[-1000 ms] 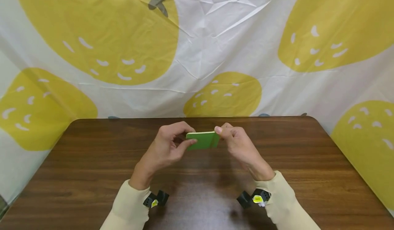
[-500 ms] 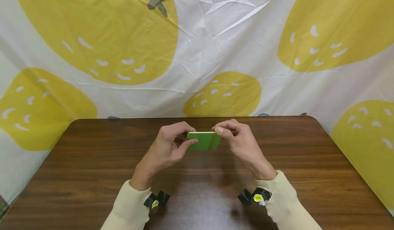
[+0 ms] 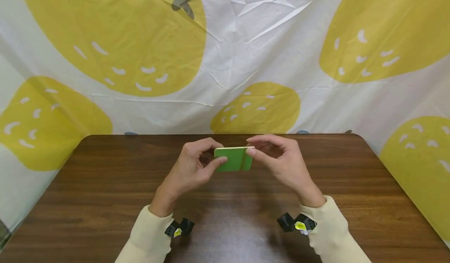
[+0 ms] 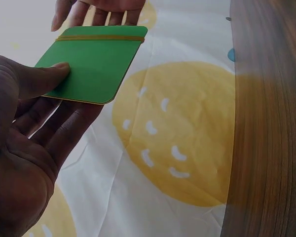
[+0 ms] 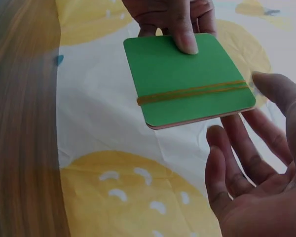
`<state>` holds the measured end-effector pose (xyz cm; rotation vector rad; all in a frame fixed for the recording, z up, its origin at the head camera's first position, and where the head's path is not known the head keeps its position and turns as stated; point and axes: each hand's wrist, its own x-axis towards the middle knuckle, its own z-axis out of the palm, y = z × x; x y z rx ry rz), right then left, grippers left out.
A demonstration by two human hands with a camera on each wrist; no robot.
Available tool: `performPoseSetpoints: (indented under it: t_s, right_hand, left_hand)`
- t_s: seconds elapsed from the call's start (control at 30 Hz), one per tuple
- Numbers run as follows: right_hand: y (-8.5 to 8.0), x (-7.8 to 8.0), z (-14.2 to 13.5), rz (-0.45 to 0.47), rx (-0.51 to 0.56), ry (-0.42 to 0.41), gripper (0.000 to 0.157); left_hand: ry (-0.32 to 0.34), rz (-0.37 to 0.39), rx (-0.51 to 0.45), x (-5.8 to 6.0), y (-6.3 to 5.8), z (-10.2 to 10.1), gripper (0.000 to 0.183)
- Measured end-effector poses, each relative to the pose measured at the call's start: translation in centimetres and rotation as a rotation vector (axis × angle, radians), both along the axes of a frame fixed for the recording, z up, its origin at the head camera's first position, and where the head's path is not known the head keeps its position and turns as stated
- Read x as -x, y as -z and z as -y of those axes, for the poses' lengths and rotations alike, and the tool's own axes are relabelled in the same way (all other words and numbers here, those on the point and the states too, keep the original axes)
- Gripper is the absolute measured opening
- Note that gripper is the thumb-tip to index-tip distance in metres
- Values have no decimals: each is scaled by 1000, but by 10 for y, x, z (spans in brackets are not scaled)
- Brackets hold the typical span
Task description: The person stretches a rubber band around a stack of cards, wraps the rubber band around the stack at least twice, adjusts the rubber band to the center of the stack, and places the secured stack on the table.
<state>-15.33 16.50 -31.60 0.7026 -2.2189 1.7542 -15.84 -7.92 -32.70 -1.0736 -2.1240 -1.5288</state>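
Both my hands were raised in front of me, with one small object between them. My left hand pinched the green booklet by its left end, thumb laid on the front cover and fingers bent behind it. My right hand was loosely open by the top right corner, thumb close to the edge and the other fingers relaxed behind; I saw no grip there, and could not tell whether the thumb touched. Near that end an elastic band crossed the cover, its two strands parting toward my right thumb.

I judged the step in hand to be working that band around the booklet; whether it was going on or coming off, I could not say. As I read it, the next move called for a steady left hold while the right thumb and a finger caught the band at the edge, gently enough not to bend the cover.

Black wrist cameras sat at the ends of my cream sleeves. Below, well clear of the booklet, lay the bench, dark wood-grained, with rounded far corners and a pale glare near me. Beyond it hung a creased white cloth printed with big yellow fruit shapes.
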Motion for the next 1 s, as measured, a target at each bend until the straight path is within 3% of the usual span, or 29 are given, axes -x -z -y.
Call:
performPoseSetpoints:
  t_s: [0.17, 0.33, 0.77, 0.9, 1.0]
  right_hand:
    - [-3, -3, 0, -72, -8, -45, 24]
    - [-5, -5, 0, -85, -17, -56, 21]
    - [-6, -7, 0, -127, -9, -21, 13]
    - [-7, -8, 0, -138, 13, -16, 13]
    - [-7, -9, 0, -148, 23, -7, 12]
  left_hand:
    - [8, 18, -13, 0, 0, -1, 11]
    - [13, 27, -23, -1, 0, -1, 12]
    - [52, 95, -28, -2, -2, -2, 11]
    - [58, 139, -84, -2, -3, -2, 13]
    - [47, 178, -177, -3, -5, -3, 15]
